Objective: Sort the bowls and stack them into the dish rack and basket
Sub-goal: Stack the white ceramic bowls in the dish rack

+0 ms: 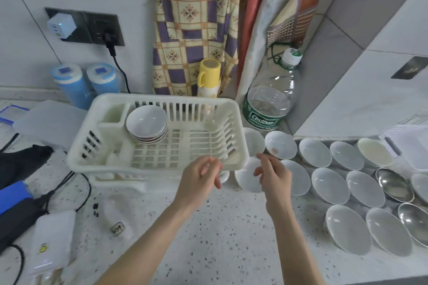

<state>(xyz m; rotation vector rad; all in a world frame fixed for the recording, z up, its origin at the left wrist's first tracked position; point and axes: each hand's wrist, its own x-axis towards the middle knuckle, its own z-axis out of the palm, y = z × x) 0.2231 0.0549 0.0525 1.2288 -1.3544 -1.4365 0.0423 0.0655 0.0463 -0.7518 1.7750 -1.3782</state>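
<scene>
Bowls [330, 184] lie spread over the worktop [208, 227] right of the dish rack [157, 136], where a small stack [147, 126] sits. Both hands, left [199, 180] and right [274, 176], hover with loose, empty grip. Ceramic looks smooth, brittle; best pinched at the rim.

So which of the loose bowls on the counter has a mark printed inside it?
The white bowl at the back, just right of the dish rack: a small brownish emblem sits on its inner wall. The other white bowls look plain inside.
</scene>
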